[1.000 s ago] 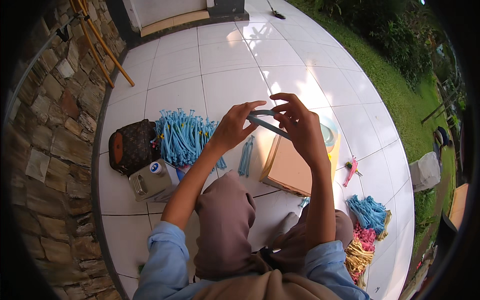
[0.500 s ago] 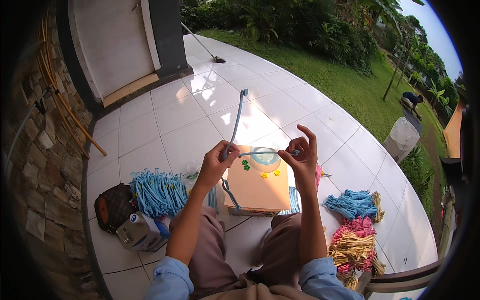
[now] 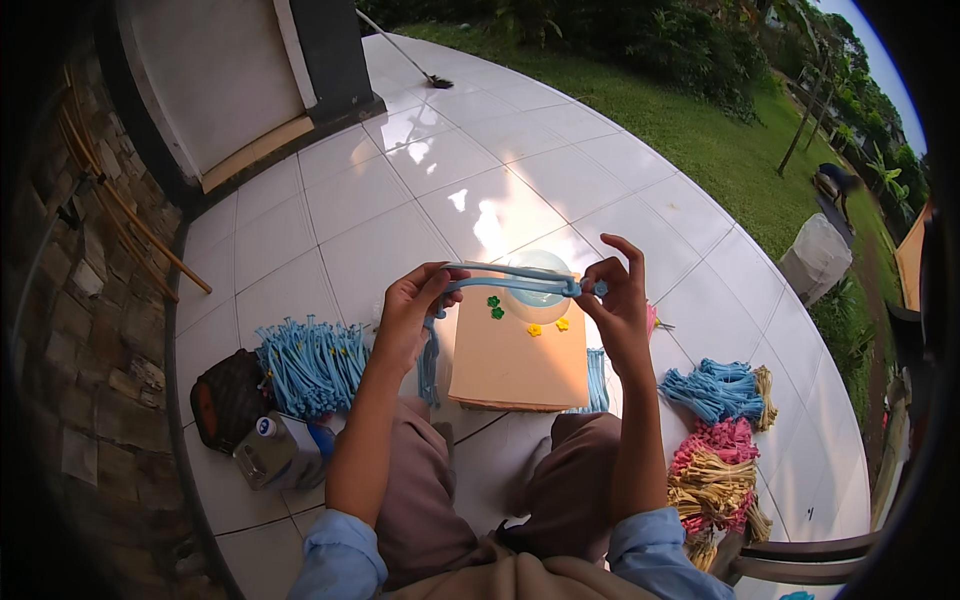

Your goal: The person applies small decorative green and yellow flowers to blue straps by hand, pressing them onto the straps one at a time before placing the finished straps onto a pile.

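Note:
A light blue cord (image 3: 500,284) runs doubled between my hands, its two strands nearly level above a cardboard box (image 3: 515,375). My left hand (image 3: 412,310) pinches the strands at one end, and a loose length hangs below it. At the other end my right hand (image 3: 622,310) pinches the cord beside a small knot or loop, with its index finger raised. Behind the cord, a clear round bowl (image 3: 538,262) stands on the box. Green flower-shaped pieces (image 3: 495,307) and yellow flower-shaped pieces (image 3: 535,330) lie on the box top.
Left of me are a bundle of blue cords (image 3: 312,368), a dark pouch (image 3: 225,408) and a grey-and-blue container (image 3: 282,452). On the right lie blue cords (image 3: 712,390) and pink and beige cords (image 3: 715,465). A broom (image 3: 437,81) rests farther off; a person (image 3: 835,185) bends on the grass.
The cord, earlier one strand stretched across with an end sticking up, now lies doubled between my hands. The upright end has come down, and my left hand has shifted slightly left.

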Tool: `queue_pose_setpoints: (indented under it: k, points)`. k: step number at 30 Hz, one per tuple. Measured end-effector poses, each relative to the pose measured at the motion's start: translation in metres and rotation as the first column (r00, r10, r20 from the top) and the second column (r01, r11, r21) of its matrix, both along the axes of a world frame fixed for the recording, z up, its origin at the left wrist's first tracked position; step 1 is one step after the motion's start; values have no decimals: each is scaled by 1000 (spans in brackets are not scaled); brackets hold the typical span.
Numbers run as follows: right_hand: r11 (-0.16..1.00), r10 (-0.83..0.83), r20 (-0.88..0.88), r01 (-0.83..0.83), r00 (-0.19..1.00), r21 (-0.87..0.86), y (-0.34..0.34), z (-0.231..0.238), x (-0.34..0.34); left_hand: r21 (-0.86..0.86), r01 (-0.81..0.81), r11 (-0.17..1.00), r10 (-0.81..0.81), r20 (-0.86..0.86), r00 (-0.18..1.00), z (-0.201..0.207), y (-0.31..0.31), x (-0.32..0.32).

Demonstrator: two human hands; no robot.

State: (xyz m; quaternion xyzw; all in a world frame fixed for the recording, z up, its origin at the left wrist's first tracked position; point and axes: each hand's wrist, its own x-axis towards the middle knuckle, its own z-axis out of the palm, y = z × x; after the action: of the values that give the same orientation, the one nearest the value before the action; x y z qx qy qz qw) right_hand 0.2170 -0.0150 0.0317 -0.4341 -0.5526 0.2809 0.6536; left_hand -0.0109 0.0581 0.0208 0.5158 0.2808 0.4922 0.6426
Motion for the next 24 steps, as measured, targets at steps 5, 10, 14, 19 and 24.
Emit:
queue_pose_setpoints:
  k: [5,10,14,19,24]
  points:
    - [872,415,471,-193,778,-449,1,-26,-9,-193,51,980,4,276,961,-12,1,15]
    - [736,571,375,-254,730,-627,-5,-18,-37,-172,-17,985,43,144,989,-10,-2,5]
    - [857,375,253,-229,892,-463,5,-20,-24,-135,27,990,-23,33,999,-2,-7,7]
    - [909,240,-308,-324,921,-262,23,-10,-40,-10,105,994,-104,-241,965,-6,-11,6]
    - [904,242,-345,-340,907,-259,37,-12,-45,53,126,991,-87,-469,879,-19,-11,11]
